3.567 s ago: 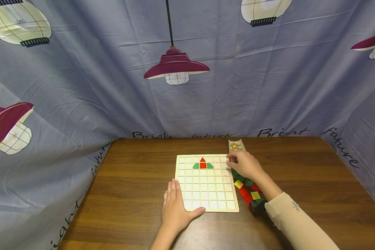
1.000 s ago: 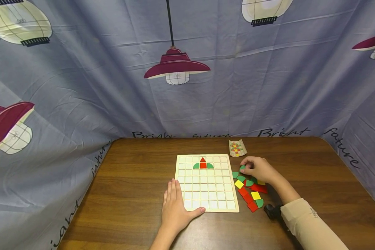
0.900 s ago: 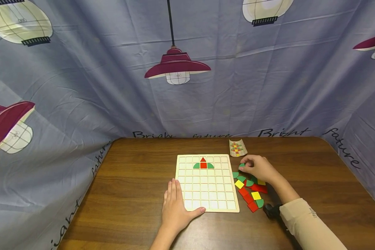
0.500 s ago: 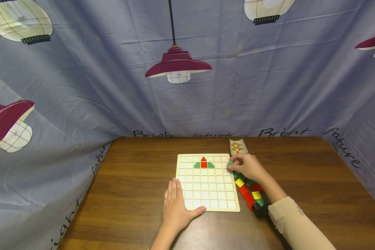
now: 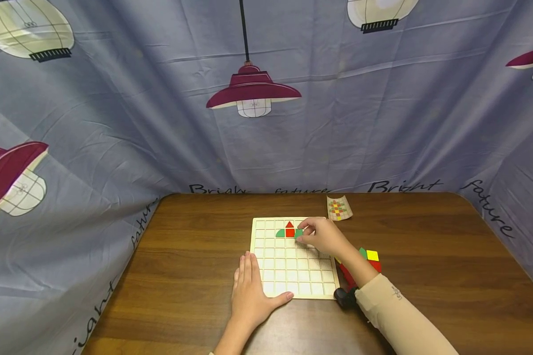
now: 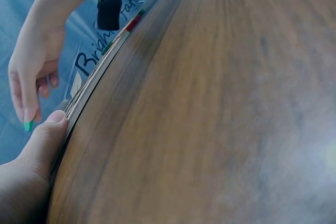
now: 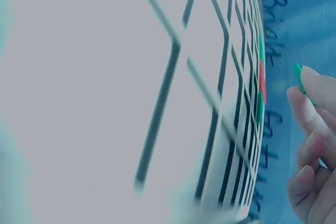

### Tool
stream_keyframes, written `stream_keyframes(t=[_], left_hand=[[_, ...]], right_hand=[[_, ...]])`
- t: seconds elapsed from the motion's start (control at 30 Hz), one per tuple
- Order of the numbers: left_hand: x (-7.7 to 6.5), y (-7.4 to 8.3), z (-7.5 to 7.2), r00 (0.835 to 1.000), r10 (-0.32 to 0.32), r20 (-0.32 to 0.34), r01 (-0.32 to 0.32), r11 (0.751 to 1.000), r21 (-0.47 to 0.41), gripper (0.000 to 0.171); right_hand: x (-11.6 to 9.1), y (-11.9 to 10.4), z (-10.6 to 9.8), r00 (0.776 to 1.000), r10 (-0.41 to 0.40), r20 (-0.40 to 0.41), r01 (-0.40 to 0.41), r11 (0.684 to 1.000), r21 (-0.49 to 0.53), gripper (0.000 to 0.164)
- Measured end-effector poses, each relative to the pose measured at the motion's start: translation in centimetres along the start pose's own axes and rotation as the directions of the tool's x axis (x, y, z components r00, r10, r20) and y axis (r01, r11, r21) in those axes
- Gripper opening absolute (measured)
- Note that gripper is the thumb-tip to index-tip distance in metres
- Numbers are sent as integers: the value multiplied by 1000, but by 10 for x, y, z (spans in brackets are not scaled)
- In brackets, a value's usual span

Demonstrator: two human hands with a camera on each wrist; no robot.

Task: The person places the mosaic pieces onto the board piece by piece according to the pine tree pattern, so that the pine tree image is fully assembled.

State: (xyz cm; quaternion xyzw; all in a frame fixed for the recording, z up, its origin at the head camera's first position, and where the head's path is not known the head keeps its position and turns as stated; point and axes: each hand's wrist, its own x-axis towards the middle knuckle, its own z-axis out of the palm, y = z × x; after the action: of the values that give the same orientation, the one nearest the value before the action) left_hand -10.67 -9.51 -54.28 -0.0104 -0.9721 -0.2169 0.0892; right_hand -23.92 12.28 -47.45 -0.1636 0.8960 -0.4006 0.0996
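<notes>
My left hand (image 5: 250, 298) lies with straight fingers along the left edge of a pale gridded board (image 5: 279, 273), thumb on its front edge. Between thumb and fingertips, my right hand (image 5: 324, 237) pinches a green rounded tile (image 7: 299, 75), held above the board's upper part. In the head view that tile overlaps the green tile on the right of the laid group. A red triangle (image 5: 289, 225), a red square (image 5: 290, 232) and a green rounded tile (image 5: 280, 233) sit in the grid cells. The left wrist view shows the pinched tile's tip just under the right fingertips.
Right of the board, loose tiles are partly hidden by my right forearm; a yellow tile (image 5: 372, 255) and a red tile (image 5: 375, 266) show. A small pattern card (image 5: 339, 208) lies beyond the board's far right corner. A black wrist device (image 5: 345, 298) hangs near the board's front right corner.
My right hand picked up a green tile from the loose tiles and has carried it left over the board, toward the laid group. My left hand stays in place.
</notes>
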Motion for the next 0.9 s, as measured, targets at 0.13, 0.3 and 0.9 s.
stream_keyframes(t=[0.13, 0.3, 0.9], left_hand=[[0, 0, -1, 1000, 1, -2, -1, 1000, 1, 136], [0, 0, -2, 1000, -8, 28, 8, 1000, -9, 136], [0, 1, -2, 1000, -1, 20, 1, 1000, 9, 136]], right_hand=[[7, -13, 16, 1000, -1, 19, 2, 999, -37, 31], [15, -23, 38, 999, -14, 33, 16, 996, -82, 27], [26, -31, 69, 996, -92, -9, 87, 972, -217, 22]])
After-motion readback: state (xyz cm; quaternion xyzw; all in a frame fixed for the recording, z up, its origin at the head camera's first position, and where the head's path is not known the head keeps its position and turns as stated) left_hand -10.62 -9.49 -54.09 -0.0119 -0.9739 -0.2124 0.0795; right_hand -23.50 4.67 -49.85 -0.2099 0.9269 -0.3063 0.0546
